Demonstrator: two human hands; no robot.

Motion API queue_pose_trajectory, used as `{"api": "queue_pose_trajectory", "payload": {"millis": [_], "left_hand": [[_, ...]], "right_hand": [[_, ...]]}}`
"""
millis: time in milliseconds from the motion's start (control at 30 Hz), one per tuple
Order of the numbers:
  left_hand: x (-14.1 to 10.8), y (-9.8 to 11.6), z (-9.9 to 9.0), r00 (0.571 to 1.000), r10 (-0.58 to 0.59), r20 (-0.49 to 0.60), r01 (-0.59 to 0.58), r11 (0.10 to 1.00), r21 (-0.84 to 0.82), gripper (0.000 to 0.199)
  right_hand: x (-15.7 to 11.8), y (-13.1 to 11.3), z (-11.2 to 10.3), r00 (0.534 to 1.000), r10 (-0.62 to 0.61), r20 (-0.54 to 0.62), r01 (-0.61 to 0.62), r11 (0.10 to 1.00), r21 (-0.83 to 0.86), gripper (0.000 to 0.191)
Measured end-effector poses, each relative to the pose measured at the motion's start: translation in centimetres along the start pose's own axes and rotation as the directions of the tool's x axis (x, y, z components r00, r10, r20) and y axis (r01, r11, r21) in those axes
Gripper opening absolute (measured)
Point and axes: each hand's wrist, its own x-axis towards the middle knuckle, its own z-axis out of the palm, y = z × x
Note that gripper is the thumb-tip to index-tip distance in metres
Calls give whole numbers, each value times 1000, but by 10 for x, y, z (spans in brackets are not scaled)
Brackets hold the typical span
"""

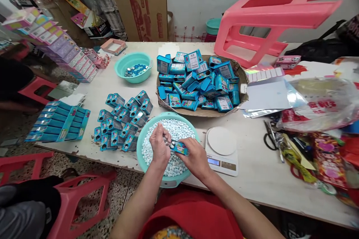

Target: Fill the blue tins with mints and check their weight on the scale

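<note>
My right hand [196, 156] grips a small blue candy tin [179, 148], tilted on its side with its opening toward the left. Curled into a fist, my left hand [160, 145] meets the tin's open end. A few white pellet candies show between that fist and the opening; most of what the fist holds is hidden. Both hands are above a turquoise basin [141, 158] full of pale white candies [179, 129]. Left of the basin, several blue tins [123, 119] stand grouped with dark round openings on top.
Many blue tins [196, 78] are heaped in a cardboard tray [202, 112] behind the basin. A white scale [221, 149] is at the right, beyond it scissors [269, 136] and plastic bags [322, 101]. A smaller turquoise basin [134, 58] holds blue and silvery pieces. A pink stool [260, 18] lies at the back.
</note>
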Motion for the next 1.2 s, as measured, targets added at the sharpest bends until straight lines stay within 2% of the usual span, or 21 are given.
{"api": "queue_pose_trajectory", "payload": {"millis": [167,233,267,300,367,433,467,533,633,700,767,833,933,1000,1067,1133,1200], "left_hand": [[17,2,-6,996,-87,18,87,996,15,46],[26,-4,-20,995,-95,38,88,983,159,44],[31,-9,-30,994,-91,63,67,950,306,41],[35,-14,-41,992,-76,99,19,875,484,36],[46,-25,-60,979,-17,201,-152,595,789,24],[59,-33,-68,946,70,317,-323,303,896,20],[67,-34,-66,922,125,366,-385,203,901,22],[89,-33,-48,872,248,423,-450,64,891,28],[135,-22,-1,809,398,432,-422,-118,899,44],[170,-16,30,823,415,389,-327,-213,921,56],[199,-13,52,868,385,315,-215,-281,935,64],[217,-16,63,899,336,281,-152,-362,920,67],[222,-28,65,884,290,365,-187,-498,847,63],[216,-36,64,856,272,440,-243,-540,806,53],[207,-39,63,848,245,470,-296,-516,804,44],[198,-35,61,836,229,498,-368,-440,819,42],[183,-29,54,782,260,566,-480,-328,814,42]], "right_hand": [[4,8,1,998,46,-36,-41,992,115,29],[2,11,-7,996,79,-49,-66,974,218,30],[0,14,-15,994,100,-51,-82,958,275,31],[-4,17,-24,990,129,-55,-104,939,327,31],[-16,28,-46,973,216,-84,-168,906,387,33],[-31,49,-66,924,341,-174,-259,892,371,35],[-38,63,-74,885,400,-240,-309,888,340,37],[-50,96,-82,801,482,-354,-408,874,265,41],[-57,146,-77,752,493,-438,-451,869,204,46],[-56,170,-68,742,500,-447,-457,865,207,48],[-54,182,-62,742,503,-444,-464,863,202,53],[-55,183,-60,748,469,-470,-448,879,165,62],[-61,170,-63,738,382,-556,-407,910,86,71],[-65,158,-68,727,346,-593,-393,918,53,69],[-68,147,-73,719,312,-621,-377,926,27,65],[-66,136,-77,720,277,-637,-340,940,25,59],[-60,123,-79,737,276,-618,-291,954,79,50]]}}
